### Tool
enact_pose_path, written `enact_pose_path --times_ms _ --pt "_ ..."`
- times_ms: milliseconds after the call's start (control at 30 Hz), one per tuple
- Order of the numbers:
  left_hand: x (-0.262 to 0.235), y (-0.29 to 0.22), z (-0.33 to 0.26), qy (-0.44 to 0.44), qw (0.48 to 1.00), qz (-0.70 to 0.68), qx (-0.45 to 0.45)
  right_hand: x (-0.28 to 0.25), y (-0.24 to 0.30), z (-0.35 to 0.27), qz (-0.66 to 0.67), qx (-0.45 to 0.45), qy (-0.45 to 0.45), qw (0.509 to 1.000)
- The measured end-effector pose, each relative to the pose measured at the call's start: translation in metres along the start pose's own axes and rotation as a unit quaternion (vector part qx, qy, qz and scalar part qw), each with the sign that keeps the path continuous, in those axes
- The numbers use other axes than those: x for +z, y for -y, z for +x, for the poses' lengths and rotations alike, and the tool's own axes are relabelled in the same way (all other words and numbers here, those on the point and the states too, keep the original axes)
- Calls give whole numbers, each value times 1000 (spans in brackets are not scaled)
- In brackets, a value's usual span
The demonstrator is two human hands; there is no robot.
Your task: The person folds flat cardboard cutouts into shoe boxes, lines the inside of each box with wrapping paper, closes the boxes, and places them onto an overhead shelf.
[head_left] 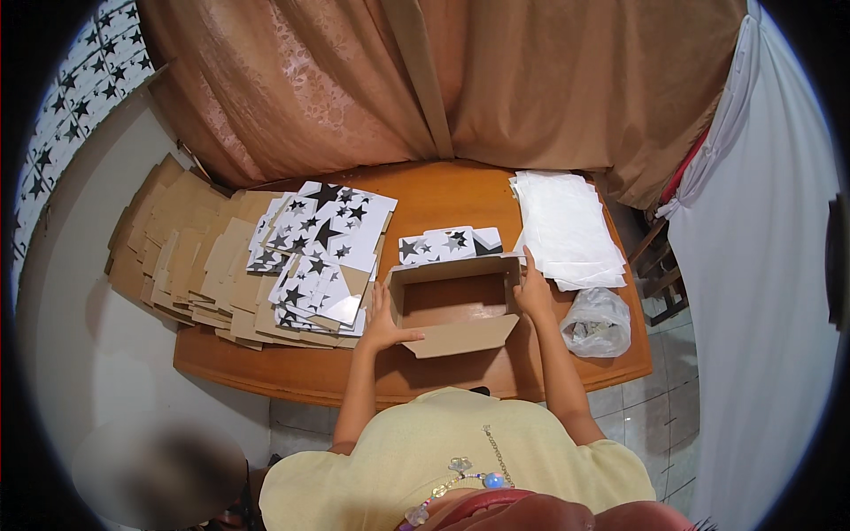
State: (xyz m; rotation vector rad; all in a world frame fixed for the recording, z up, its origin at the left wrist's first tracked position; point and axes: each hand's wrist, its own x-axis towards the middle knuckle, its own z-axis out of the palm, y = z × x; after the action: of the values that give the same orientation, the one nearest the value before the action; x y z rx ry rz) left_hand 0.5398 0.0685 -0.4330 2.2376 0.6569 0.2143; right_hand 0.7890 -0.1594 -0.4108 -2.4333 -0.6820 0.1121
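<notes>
An open cardboard box (456, 301) with a white, black-star-printed outside stands on the round wooden table (443, 199), its brown front flap folded down toward me. My left hand (382, 323) presses flat against the box's left wall and front corner. On the box's right wall rests my right hand (534, 290), fingers at the top edge. Both hands grip the box between them.
A large fanned stack of flat box blanks (257, 265), brown and star-printed, covers the table's left side. A pile of white sheets (567, 226) lies at the back right, with a tied clear plastic bag (598, 323) in front of it. Brown curtains hang behind.
</notes>
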Motion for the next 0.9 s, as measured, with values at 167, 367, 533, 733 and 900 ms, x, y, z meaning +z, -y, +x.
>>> enact_pose_path --times_ms 167,367,533,733,900 --pt "0 -2 0 -5 998 56 -9 1 -12 -11 -3 -79 4 997" --pt "0 -9 0 -26 998 51 -18 4 -11 -24 5 -101 -17 995" --pt "-3 -14 -2 -54 998 5 13 21 -23 -24 9 -116 -48 992" --pt "-6 -16 1 20 994 96 47 19 -23 -28 21 -87 -38 995" --pt "-8 -32 0 45 985 167 19 14 -34 -35 118 -97 -131 979"
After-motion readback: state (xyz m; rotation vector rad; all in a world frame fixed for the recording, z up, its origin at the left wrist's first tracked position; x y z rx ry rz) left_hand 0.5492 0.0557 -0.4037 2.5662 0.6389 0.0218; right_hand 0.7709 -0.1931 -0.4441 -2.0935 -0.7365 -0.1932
